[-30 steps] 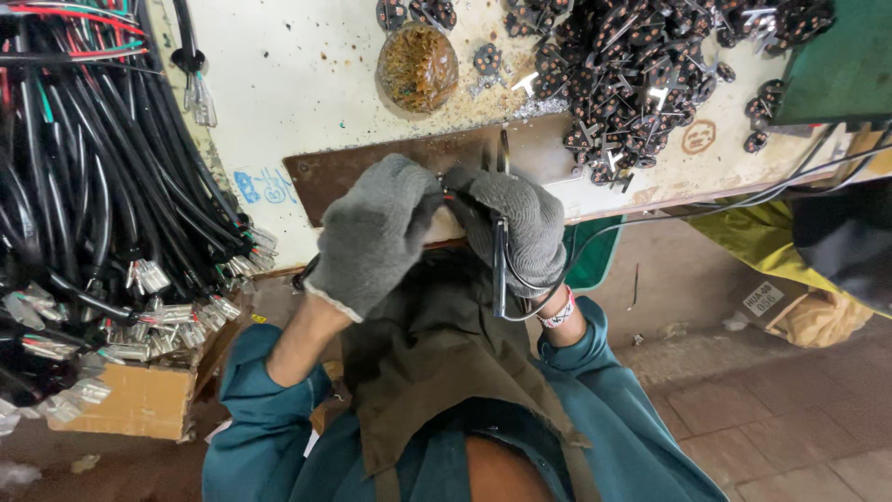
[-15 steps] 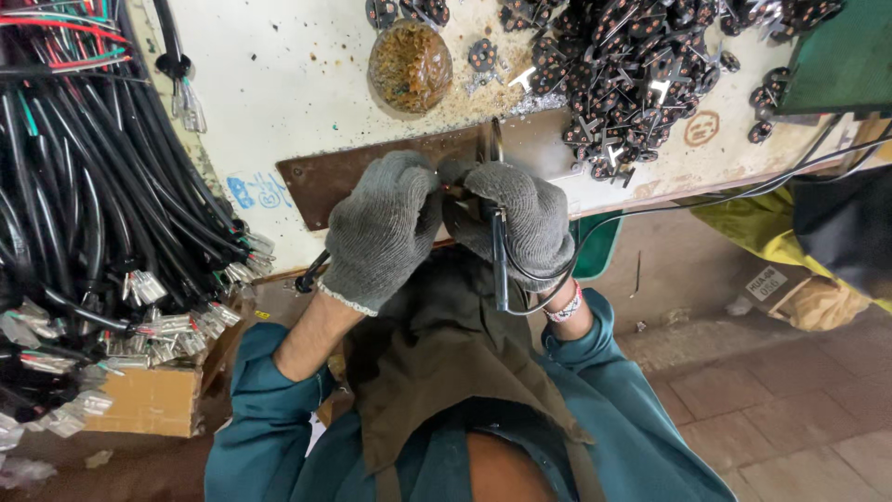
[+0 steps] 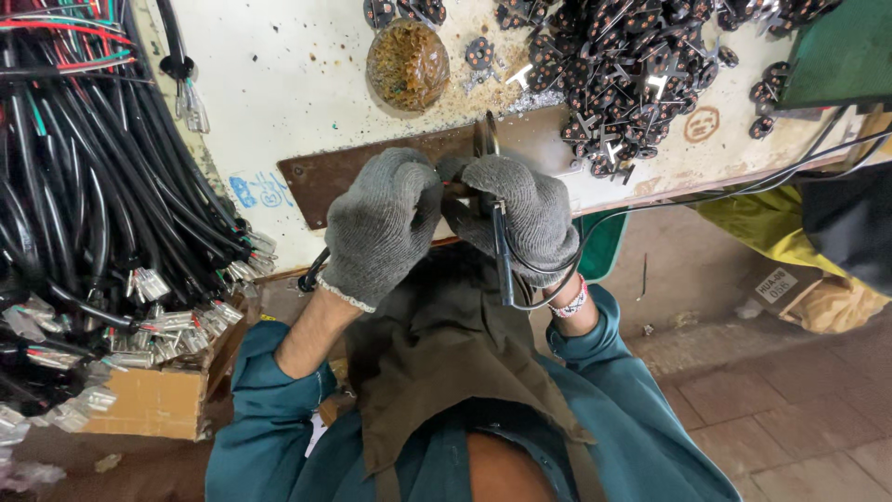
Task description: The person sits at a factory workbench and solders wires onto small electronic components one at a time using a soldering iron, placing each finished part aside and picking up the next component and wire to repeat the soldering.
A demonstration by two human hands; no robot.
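Both of my hands wear grey knit gloves and meet over a brown metal plate [image 3: 321, 177] on the white bench top [image 3: 288, 84]. My left hand [image 3: 381, 223] is closed around a black cable [image 3: 312, 272] that sticks out below the wrist. In my right hand [image 3: 525, 209] is a dark rod-shaped tool [image 3: 503, 265] whose thin black cord loops under the wrist. The fingertips of both hands touch at a small part that the gloves hide.
A heap of small round black parts [image 3: 632, 51] lies at the bench's back right. A brown lumpy pad [image 3: 407, 63] sits at the back centre. Bundled black cables with white connectors [image 3: 84, 214] hang left over a cardboard box [image 3: 153, 400]. A green bin [image 3: 604, 244] stands under the bench.
Both hands stay pressed together at the plate, shifted slightly. The view has tilted a little; nothing was let go.
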